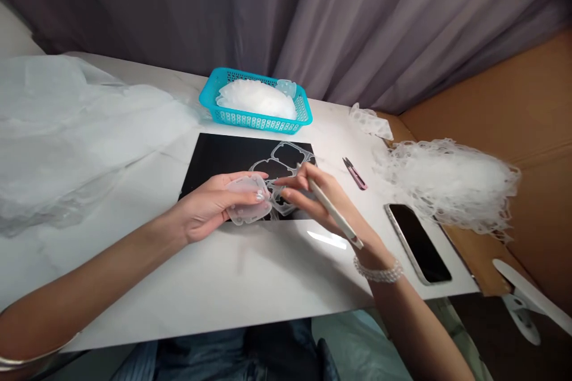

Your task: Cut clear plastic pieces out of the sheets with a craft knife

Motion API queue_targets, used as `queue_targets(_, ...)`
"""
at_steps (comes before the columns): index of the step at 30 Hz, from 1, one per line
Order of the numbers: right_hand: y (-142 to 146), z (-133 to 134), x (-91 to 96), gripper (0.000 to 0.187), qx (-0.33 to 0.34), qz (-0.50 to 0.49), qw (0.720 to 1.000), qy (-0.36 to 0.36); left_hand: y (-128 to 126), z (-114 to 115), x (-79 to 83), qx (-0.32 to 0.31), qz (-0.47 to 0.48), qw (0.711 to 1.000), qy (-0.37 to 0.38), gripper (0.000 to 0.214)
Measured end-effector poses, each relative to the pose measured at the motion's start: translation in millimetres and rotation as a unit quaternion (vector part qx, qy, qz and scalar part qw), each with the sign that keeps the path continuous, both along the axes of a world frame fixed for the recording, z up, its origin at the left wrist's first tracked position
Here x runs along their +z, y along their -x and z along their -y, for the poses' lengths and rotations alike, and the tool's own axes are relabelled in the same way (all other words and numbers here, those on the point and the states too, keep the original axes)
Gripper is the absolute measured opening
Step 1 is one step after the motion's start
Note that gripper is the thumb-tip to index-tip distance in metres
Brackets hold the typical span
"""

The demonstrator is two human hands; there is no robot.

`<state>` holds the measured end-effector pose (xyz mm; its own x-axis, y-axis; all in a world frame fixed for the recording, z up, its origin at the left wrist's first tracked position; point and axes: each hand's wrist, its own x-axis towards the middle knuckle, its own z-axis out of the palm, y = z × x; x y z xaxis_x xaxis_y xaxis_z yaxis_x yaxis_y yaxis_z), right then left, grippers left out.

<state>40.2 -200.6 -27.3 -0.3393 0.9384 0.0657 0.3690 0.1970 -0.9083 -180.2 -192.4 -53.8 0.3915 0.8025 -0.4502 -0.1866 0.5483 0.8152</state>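
My left hand [203, 202] is closed on a translucent plastic piece [243, 214], a flat rounded shape with small holes and slots, its thumb pressed on top. In my right hand [328, 190] a slim white pen-like tool [337, 218] lies between the fingers, its rear end toward the wrist. The right fingertips are at the piece's right edge, by a thin clear plastic offcut frame [286, 165] with open cells. What exactly they pinch there is hard to make out. Both hands are over a black mat [218, 155], which the offcut frame partly covers.
Behind the mat stands a blue basket [254, 121] of stacked translucent pieces. Pink-handled thread snips [355, 174] and a phone [420, 244] lie at right, near a heap of clear offcuts [451, 181]. A large translucent plastic bag [80, 137] covers the table's left side.
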Motion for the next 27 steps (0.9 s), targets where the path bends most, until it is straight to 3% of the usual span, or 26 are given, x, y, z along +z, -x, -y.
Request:
queue_targets(4,5,-1,-12.3,0.037,0.058,-0.023,0.997,0.048,1,0,0.3,-0.011,-0.054,0.997,-0.06,0.064)
queue_targets(11,12,-4,-15.5,0.034,0.037,0.025,0.999,-0.001,-1,1,-0.7,-0.026,-0.115,0.986,-0.116,0.052)
queue_targets(18,13,2,-9.2,0.029,0.04,0.055,0.997,-0.026,-7,6,-1.9,-0.002,-0.101,0.987,-0.128,0.037)
queue_targets(23,21,14,-7.3,0.024,0.034,0.076,0.992,-0.097,-9,12,0.0,0.006,-0.117,0.978,-0.172,0.033)
queue_targets(27,23,5,-21.4,0.025,-0.006,0.115,0.981,-0.157,-9,16,6.1,-0.003,-0.121,0.971,-0.204,0.035)
